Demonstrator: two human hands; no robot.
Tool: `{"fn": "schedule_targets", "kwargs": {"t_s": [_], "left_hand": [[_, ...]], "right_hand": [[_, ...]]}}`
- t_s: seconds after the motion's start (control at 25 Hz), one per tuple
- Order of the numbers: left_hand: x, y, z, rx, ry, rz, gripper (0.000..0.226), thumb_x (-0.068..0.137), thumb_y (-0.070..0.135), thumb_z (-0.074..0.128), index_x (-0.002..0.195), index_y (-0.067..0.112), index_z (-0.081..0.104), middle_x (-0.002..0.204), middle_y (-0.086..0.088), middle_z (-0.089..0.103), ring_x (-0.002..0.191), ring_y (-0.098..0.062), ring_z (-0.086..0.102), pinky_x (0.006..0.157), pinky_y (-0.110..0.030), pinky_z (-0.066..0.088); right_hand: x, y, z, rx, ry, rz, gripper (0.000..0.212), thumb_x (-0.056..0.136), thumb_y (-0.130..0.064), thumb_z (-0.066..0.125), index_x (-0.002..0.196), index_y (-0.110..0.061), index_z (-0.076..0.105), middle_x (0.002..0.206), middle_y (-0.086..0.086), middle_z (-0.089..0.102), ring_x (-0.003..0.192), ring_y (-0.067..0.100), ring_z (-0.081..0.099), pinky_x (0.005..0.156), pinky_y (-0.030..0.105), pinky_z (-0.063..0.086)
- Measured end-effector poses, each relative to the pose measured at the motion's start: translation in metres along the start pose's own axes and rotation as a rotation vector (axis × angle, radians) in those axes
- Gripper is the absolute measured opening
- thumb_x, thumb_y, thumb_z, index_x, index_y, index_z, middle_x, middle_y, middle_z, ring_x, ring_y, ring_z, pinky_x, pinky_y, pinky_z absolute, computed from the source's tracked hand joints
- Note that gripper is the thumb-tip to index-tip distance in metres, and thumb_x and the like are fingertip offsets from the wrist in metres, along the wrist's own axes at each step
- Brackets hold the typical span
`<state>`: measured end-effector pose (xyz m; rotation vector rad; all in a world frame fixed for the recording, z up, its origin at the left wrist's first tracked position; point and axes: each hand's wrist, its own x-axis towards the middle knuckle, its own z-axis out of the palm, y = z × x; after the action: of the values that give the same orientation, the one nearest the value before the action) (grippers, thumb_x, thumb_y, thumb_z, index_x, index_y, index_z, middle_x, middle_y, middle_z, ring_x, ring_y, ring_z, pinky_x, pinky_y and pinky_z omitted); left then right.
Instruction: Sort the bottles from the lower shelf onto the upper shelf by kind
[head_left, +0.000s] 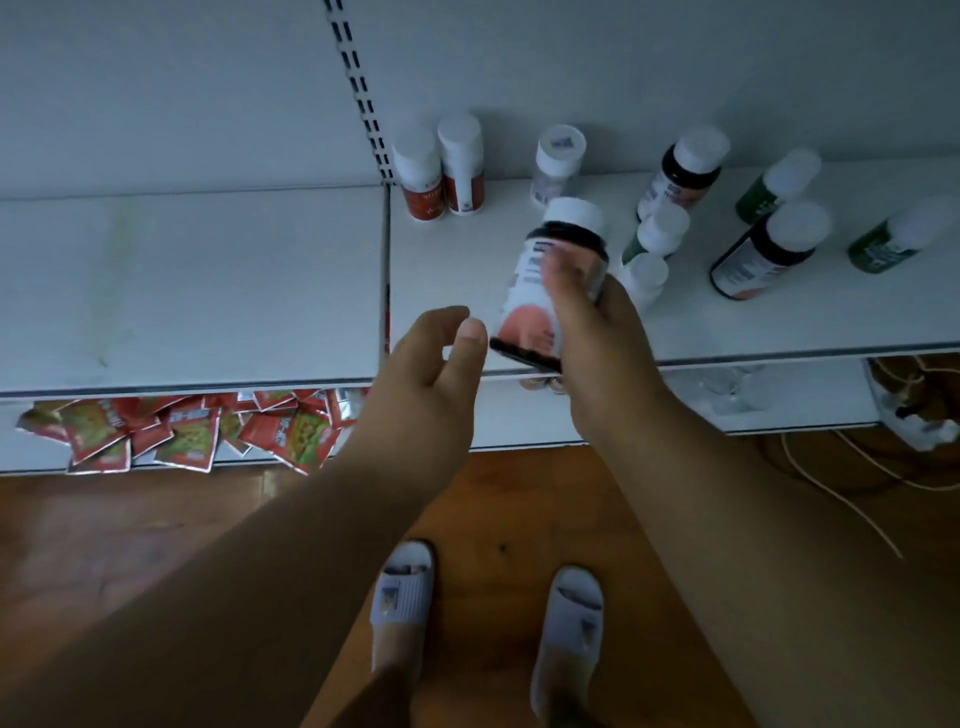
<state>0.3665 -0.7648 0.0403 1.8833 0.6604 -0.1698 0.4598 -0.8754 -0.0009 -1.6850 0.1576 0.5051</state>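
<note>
Above the front edge of the white upper shelf (519, 270), the right hand (597, 332) is gripping a dark bottle (550, 280) with a white cap, tilted. The left hand (441, 353) is hovering just beside it, fingers loosely curled, holding nothing. Sorted bottles are standing toward the back wall: two red-labelled bottles (441, 171) touching at left, green bottles (779, 187) at right. Red sachets (197, 431) are lying on the lower shelf (519, 415).

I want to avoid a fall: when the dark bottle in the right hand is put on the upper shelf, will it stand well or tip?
The dark bottle looks rigid, tall and round, so it would probably roll if laid down. Two similar dark bottles appear to stand on the upper shelf, so upright it should probably hold. Its label looks smooth, perhaps slippery in the right hand.
</note>
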Motion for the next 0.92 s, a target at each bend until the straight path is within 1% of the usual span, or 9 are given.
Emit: {"fn": "schedule_targets", "kwargs": {"t_s": [0.12,0.2,0.28,0.36,0.44,0.6,0.72,0.8,0.92], "left_hand": [[-0.075,0.056,-0.020,-0.131,-0.053,-0.076,0.067,0.075,0.079,0.018,0.124,0.044,0.048,0.124,0.016,0.057,0.114,-0.006,0.054,0.086,-0.022,0.042],[-0.127,0.094,-0.032,-0.153,-0.070,-0.106,0.089,0.065,0.095,0.017,0.128,0.044,0.053,0.129,0.017,0.057,0.121,-0.008,0.053,0.099,-0.034,0.043],[-0.172,0.130,-0.042,-0.126,-0.101,-0.083,0.095,0.060,0.100,0.017,0.133,0.049,0.050,0.134,0.018,0.056,0.125,-0.007,0.050,0.109,-0.043,0.037],[-0.200,0.159,-0.048,-0.092,-0.126,-0.004,0.081,0.073,0.088,0.015,0.134,0.047,0.050,0.128,0.022,0.058,0.115,0.007,0.053,0.107,-0.035,0.038],[-0.218,0.193,-0.055,-0.069,-0.140,0.084,0.073,0.081,0.080,0.013,0.135,0.046,0.047,0.126,0.022,0.059,0.113,0.008,0.053,0.103,-0.027,0.039],[-0.228,0.233,-0.067,0.018,-0.094,0.251,0.058,0.090,0.073,0.013,0.129,0.047,0.047,0.123,0.025,0.055,0.111,0.018,0.046,0.082,0.001,0.032],[-0.217,0.247,-0.084,0.223,-0.049,0.389,0.077,0.081,0.079,0.010,0.144,0.041,0.033,0.144,0.021,0.041,0.119,0.012,0.039,0.090,-0.006,0.031],[-0.198,0.250,-0.109,0.377,0.015,0.429,0.087,0.077,0.083,0.002,0.149,0.040,0.023,0.152,0.016,0.033,0.130,0.002,0.034,0.102,-0.020,0.034],[-0.151,0.248,-0.158,0.632,0.091,0.466,0.087,0.079,0.081,-0.002,0.152,0.036,0.014,0.158,0.008,0.023,0.144,-0.015,0.023,0.114,-0.039,0.026]], "right_hand": [[-0.086,-0.060,-0.033,0.115,-0.128,0.090,0.062,0.068,-0.086,0.043,0.109,-0.043,0.060,0.113,-0.006,0.071,0.105,0.017,0.069,0.097,0.049,0.051],[-0.137,-0.106,-0.061,0.147,-0.181,0.083,0.056,0.076,-0.080,0.046,0.110,-0.039,0.062,0.114,-0.003,0.071,0.108,0.018,0.068,0.099,0.051,0.049],[-0.176,-0.147,-0.087,0.180,-0.210,0.068,0.058,0.084,-0.073,0.049,0.118,-0.029,0.061,0.115,0.002,0.071,0.108,0.022,0.068,0.099,0.053,0.049],[-0.204,-0.182,-0.108,0.206,-0.197,0.074,0.059,0.085,-0.069,0.050,0.120,-0.023,0.061,0.112,0.004,0.073,0.105,0.023,0.070,0.100,0.053,0.049],[-0.222,-0.215,-0.126,0.186,-0.204,0.022,0.058,0.079,-0.064,0.048,0.117,-0.023,0.063,0.109,0.004,0.074,0.103,0.023,0.070,0.100,0.053,0.050],[-0.233,-0.266,-0.132,0.087,-0.277,-0.137,0.076,0.072,-0.078,0.049,0.124,-0.024,0.060,0.112,0.005,0.073,0.102,0.027,0.071,0.092,0.059,0.053],[-0.222,-0.292,-0.120,0.051,-0.254,-0.217,0.084,0.059,-0.091,0.053,0.116,-0.031,0.062,0.110,0.003,0.073,0.100,0.025,0.071,0.088,0.057,0.056],[-0.208,-0.314,-0.100,-0.004,-0.250,-0.263,0.094,0.047,-0.097,0.056,0.115,-0.031,0.061,0.110,0.000,0.072,0.101,0.023,0.070,0.088,0.055,0.056],[-0.174,-0.346,-0.057,-0.077,-0.249,-0.346,0.081,0.056,-0.078,0.072,0.119,-0.029,0.058,0.111,-0.005,0.071,0.102,0.015,0.069,0.091,0.049,0.056]]}}
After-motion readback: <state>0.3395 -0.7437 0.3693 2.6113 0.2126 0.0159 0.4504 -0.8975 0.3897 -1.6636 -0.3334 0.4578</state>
